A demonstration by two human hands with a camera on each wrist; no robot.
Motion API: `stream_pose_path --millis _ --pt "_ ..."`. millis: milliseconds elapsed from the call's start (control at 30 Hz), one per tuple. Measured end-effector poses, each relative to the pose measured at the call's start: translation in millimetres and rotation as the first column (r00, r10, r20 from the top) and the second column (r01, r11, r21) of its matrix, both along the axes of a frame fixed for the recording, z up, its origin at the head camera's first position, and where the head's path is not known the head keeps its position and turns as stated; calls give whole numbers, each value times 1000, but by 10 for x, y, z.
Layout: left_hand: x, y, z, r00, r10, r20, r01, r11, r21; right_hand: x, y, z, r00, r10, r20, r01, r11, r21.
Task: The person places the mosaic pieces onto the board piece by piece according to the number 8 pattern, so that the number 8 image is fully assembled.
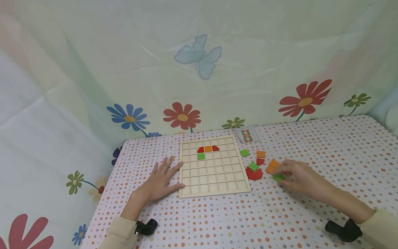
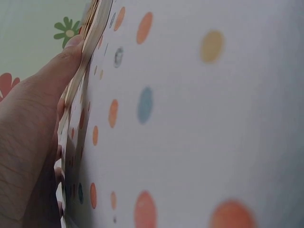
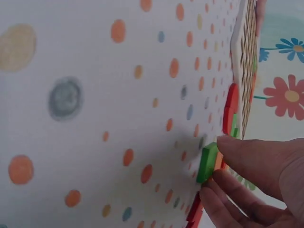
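Note:
My left hand lies spread at the left edge of a wooden grid board, thumb and a fingertip on its rim. Near the board's top sit two red quarter-round tiles, an orange square tile between them, and a green square tile below the left one. Right of the board, my right hand pinches another green square tile between thumb and fingers, low over the cloth. Orange square tiles lie right beside those fingertips, partly covered by the hand in the head view.
Between board and right hand lie red rounded tiles with a green tile on them, a red quarter tile, an orange tile and a green tile. Behind the board lies a pattern card. A flowered curtain hangs behind.

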State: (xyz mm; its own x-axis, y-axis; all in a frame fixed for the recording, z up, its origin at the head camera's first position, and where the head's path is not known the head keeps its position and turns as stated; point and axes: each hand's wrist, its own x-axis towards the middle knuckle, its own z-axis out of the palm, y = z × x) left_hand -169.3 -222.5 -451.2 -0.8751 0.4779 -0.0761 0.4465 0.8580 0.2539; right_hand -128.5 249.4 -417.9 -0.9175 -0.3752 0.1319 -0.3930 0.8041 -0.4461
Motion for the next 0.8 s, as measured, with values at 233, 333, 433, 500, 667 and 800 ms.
stream_pose_path --millis 233,333,433,500,667,800 --pt "-6 -7 -2 1000 3 5 -3 1000 -2 -41 -23 -54 998 -55 38 56 998 -26" --pt "-13 -6 -8 1000 2 10 -2 1000 -2 -65 -24 -44 994 -73 84 76 996 -37" --pt "-18 -2 -11 1000 2 10 -2 1000 -2 -83 -5 -31 988 -92 124 100 994 -54" --pt "-19 -1 -13 1000 1 9 -1 1000 3 -85 1 -27 985 -106 134 115 991 -63" --pt "-11 -4 -11 1000 0 5 0 1000 5 -69 3 -29 983 -130 127 141 987 -82" --pt "-1 -3 -1 1000 3 16 -4 1000 15 -45 16 -42 985 -123 121 136 985 -110"
